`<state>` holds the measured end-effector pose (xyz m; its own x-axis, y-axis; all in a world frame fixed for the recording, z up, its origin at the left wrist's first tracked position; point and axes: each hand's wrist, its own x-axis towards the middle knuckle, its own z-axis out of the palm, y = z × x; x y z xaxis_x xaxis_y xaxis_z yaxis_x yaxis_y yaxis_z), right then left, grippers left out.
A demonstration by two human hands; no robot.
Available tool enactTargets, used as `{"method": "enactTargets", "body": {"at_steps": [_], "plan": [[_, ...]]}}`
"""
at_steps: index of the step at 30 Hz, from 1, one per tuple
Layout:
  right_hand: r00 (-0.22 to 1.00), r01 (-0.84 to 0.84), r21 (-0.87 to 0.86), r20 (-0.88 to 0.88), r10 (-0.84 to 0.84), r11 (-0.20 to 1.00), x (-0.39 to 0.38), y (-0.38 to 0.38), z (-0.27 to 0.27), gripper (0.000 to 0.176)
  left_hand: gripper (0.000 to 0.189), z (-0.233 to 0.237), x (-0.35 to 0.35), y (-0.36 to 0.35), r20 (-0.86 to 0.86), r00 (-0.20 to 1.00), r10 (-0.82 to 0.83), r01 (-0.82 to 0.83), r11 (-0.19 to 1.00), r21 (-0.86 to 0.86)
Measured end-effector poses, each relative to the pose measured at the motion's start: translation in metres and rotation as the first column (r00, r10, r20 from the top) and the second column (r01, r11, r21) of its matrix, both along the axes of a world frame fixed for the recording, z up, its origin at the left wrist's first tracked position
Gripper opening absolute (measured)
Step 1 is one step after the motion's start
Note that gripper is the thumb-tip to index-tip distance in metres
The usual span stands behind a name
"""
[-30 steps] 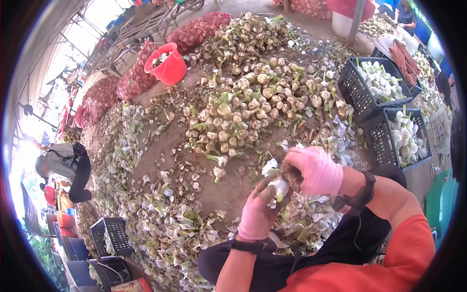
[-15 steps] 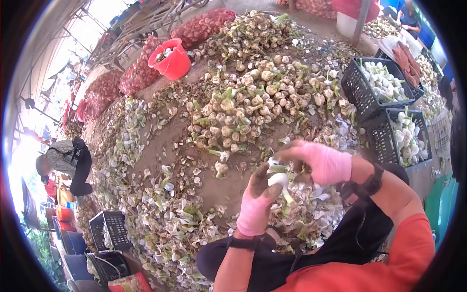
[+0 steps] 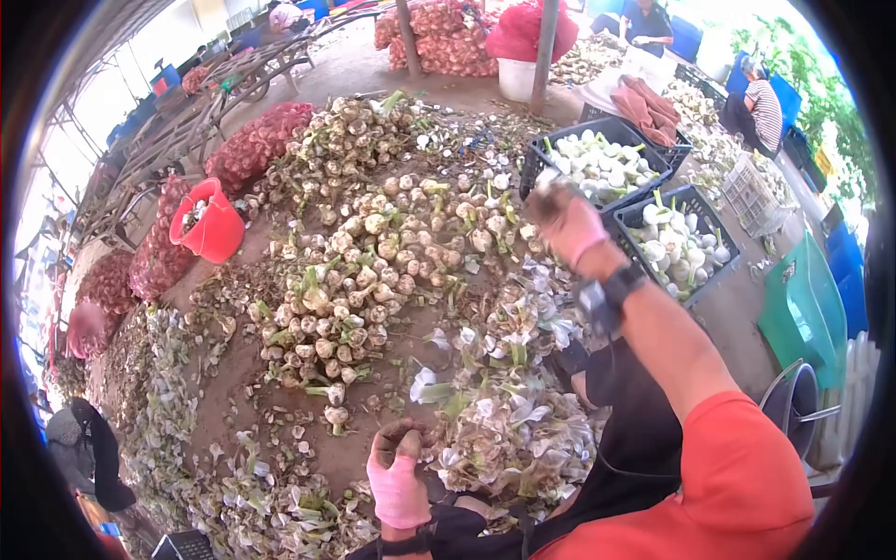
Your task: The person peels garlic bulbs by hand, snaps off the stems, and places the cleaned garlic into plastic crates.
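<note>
My left hand, in a pink glove with dirty fingertips, is low in the middle beside a heap of papery garlic skins. Its fingers curl with a gap to the thumb, and nothing shows between them. My right hand, in a similar glove, reaches to the near left corner of a black crate of peeled white garlic. Its fingers are blurred, and what they hold, if anything, is hard to make out. A second black crate of garlic stands just right of that wrist. Unpeeled garlic bulbs lie piled on the ground.
A red bucket and red mesh sacks stand at the left. A metal pole rises before a white bucket. A green plastic chair is at the right. Other people sit at the back right.
The view has swung right. My right hand has left the white bulb and my left hand and moved to the crates. The white bulb no longer shows in my left hand, whose fingers have loosened.
</note>
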<state>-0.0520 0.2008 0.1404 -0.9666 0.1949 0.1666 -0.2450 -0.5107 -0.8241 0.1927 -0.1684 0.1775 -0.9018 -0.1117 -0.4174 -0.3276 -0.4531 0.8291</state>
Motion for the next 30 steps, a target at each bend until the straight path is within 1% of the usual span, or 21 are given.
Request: {"method": "enactTargets", "body": {"at_steps": [1, 2, 3, 4, 5, 6, 7, 9, 10, 12, 14, 15, 17, 19, 21, 22, 23, 25, 26, 29, 30], "plan": [[0.975, 0.094, -0.43, 0.224, 0.005, 0.898, 0.003, 0.01, 0.032, 0.012, 0.022, 0.003, -0.001, 0.003, -0.013, 1.0, -0.008, 0.008, 1.0, -0.008], [0.973, 0.097, -0.427, 0.232, 0.005, 0.899, 0.002, 0.034, 0.019, 0.012, 0.022, 0.008, -0.003, 0.006, -0.004, 1.0, -0.008, 0.008, 1.0, -0.006], [0.993, 0.027, 0.373, 0.096, -0.068, 0.928, -0.001, 0.064, -0.006, 0.011, 0.022, 0.014, -0.006, 0.011, -0.044, 0.997, -0.058, 0.057, 0.998, -0.014], [0.999, 0.028, 0.928, -0.041, 0.026, 0.372, -0.008, 0.063, -0.033, 0.011, 0.021, 0.019, -0.006, 0.012, -0.067, 0.994, -0.084, 0.081, 0.996, -0.038], [1.0, -0.017, 1.0, 0.017, -0.021, -0.002, 0.026, 0.01, 0.011, 0.011, 0.021, 0.026, -0.007, 0.016, -0.024, 0.995, -0.098, 0.094, 0.988, -0.126], [0.953, -0.234, 0.678, 0.3, 0.028, 0.696, 0.037, -0.03, 0.025, 0.013, 0.021, 0.027, -0.006, 0.015, -0.045, 0.992, -0.12, 0.115, 0.988, -0.108], [0.83, -0.256, -0.06, 0.497, 0.251, 0.965, 0.043, -0.062, 0.028, 0.014, 0.025, 0.024, -0.006, 0.016, -0.081, 0.987, -0.136, 0.123, 0.981, -0.149], [0.791, -0.497, 0.163, 0.489, 0.368, 0.852, 0.066, -0.108, 0.024, 0.015, 0.023, 0.035, -0.003, 0.02, -0.087, 0.983, -0.162, 0.159, 0.987, -0.038], [0.688, -0.689, 0.362, 0.598, 0.411, 0.628, 0.066, -0.121, 0.019, 0.014, 0.022, 0.041, 0.0, 0.021, -0.081, 0.98, -0.181, 0.181, 0.983, -0.005], [0.623, -0.768, 0.586, 0.588, 0.516, 0.26, 0.076, -0.148, -0.011, 0.019, 0.021, 0.048, 0.006, 0.023, -0.111, 0.969, -0.219, 0.221, 0.975, 0.006], [0.633, -0.643, 0.763, 0.581, 0.511, -0.069, 0.088, -0.175, -0.031, 0.026, 0.022, 0.041, 0.012, 0.023, -0.226, 0.95, -0.213, 0.222, 0.975, 0.011], [0.648, -0.516, 0.824, 0.553, 0.523, -0.233, 0.092, -0.19, -0.033, 0.029, 0.023, 0.05, 0.013, 0.019, -0.163, 0.957, -0.239, 0.239, 0.971, -0.019], [0.648, -0.37, 0.772, 0.613, 0.451, -0.517, 0.09, -0.226, -0.041, 0.037, 0.026, 0.048, 0.017, 0.014, -0.225, 0.952, -0.209, 0.209, 0.978, -0.025], [0.655, -0.337, 0.786, 0.591, 0.471, -0.519, 0.078, -0.265, -0.056, 0.046, 0.029, 0.043, 0.02, 0.007, -0.278, 0.944, -0.177, 0.161, 0.984, -0.078], [0.68, -0.263, 0.849, 0.5, 0.536, -0.458, 0.058, -0.302, -0.095, 0.048, 0.03, 0.04, 0.021, -0.003, -0.261, 0.951, -0.167, 0.151, 0.985, -0.083], [0.678, -0.221, 0.841, 0.497, 0.542, -0.494, 0.049, -0.323, -0.103, 0.049, 0.03, 0.042, 0.021, -0.01, -0.192, 0.957, -0.218, 0.19, 0.97, -0.153], [0.674, -0.179, 0.83, 0.494, 0.549, -0.528, 0.04, -0.346, -0.111, 0.05, 0.031, 0.043, 0.02, -0.015, -0.212, 0.953, -0.218, 0.167, 0.958, -0.234], [0.661, -0.088, 0.769, 0.521, 0.54, -0.633, 0.019, -0.389, -0.134, 0.057, 0.032, 0.039, 0.02, -0.025, -0.175, 0.964, -0.201, 0.16, 0.962, -0.222], [0.685, -0.059, 0.765, 0.498, 0.532, -0.641, 0.011, -0.408, -0.145, 0.059, 0.029, 0.045, 0.02, -0.024, -0.056, 0.992, -0.117, 0.108, 0.985, -0.134], [0.723, -0.016, 0.67, 0.52, 0.454, -0.742, -0.008, -0.455, -0.16, 0.066, 0.028, 0.047, 0.014, -0.037, -0.045, 0.995, -0.089, 0.082, 0.988, -0.131], [0.758, -0.014, 0.665, 0.494, 0.426, -0.746, -0.009, -0.463, -0.165, 0.061, 0.027, 0.046, 0.012, -0.039, -0.053, 0.994, -0.1, 0.091, 0.985, -0.147]]}}
